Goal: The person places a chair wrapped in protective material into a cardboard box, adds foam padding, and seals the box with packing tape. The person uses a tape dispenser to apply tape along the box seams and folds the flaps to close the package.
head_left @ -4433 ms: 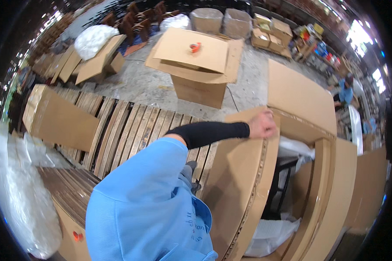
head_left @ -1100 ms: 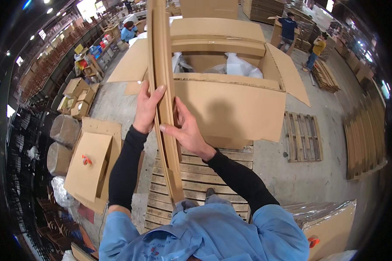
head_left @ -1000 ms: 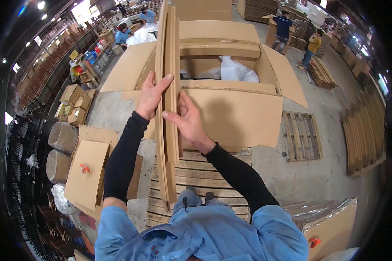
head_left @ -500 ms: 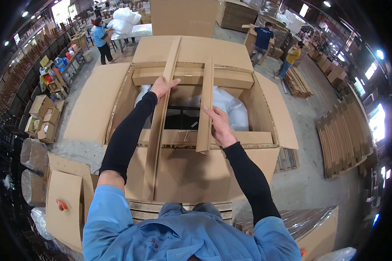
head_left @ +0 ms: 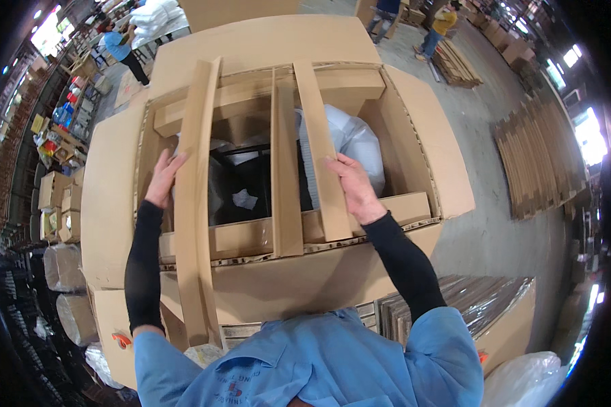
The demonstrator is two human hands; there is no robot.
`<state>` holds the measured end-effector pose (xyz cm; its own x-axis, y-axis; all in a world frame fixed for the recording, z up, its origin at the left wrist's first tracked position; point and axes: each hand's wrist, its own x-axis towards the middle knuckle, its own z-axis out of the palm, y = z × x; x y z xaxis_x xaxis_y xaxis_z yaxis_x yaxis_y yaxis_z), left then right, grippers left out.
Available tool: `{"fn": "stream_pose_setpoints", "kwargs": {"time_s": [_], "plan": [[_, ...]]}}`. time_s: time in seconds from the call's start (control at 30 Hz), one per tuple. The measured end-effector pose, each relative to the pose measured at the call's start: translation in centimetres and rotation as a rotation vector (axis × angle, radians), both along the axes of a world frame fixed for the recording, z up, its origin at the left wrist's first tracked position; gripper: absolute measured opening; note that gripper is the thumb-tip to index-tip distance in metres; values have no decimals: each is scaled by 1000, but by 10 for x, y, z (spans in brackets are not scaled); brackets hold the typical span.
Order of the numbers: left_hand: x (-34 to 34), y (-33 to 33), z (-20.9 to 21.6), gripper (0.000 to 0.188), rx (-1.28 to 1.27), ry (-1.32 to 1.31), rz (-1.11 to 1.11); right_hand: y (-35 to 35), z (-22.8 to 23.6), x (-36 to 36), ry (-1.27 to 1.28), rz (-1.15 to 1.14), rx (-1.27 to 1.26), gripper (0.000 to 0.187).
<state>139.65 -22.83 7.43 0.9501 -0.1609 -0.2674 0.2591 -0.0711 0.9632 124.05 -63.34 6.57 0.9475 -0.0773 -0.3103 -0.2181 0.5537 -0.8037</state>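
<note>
A large open cardboard box [head_left: 251, 288] stands in front of me, flaps folded out. Across its opening lie three long cardboard strips. My left hand [head_left: 163, 180] grips the outer edge of the long left strip [head_left: 195, 203], which reaches past the box's near edge. My right hand [head_left: 356, 188] is closed on the right strip [head_left: 321, 152], thumb on top and the other fingers partly hidden. Between them the middle strip [head_left: 287, 169] spans the opening, touched by neither hand. Inside are a black framed object [head_left: 241, 183] and white foam wrapping [head_left: 353, 142].
Cardboard bars [head_left: 404, 197] lie along the box's inner near and far sides. Film-wrapped boards [head_left: 455, 305] stand near right, and stacked cardboard [head_left: 540, 163] farther right. A carton with an orange tape roll [head_left: 121, 340] sits near left. Several people stand beyond the box.
My view has shifted nearer the box. The left strip and my left hand have moved left, and the strips are farther apart. A third strip now shows between my hands.
</note>
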Motion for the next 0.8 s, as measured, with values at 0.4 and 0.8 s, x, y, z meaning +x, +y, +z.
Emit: {"fn": "stream_pose_setpoints", "kwargs": {"time_s": [0.4, 0.8], "plan": [[-34, -190, 77, 62, 552, -882, -388, -154, -4, -29, 149, -174, -131, 52], [-33, -494, -31, 39, -120, -99, -537, -185, 8, -38, -44, -154, -1344, 67]]}}
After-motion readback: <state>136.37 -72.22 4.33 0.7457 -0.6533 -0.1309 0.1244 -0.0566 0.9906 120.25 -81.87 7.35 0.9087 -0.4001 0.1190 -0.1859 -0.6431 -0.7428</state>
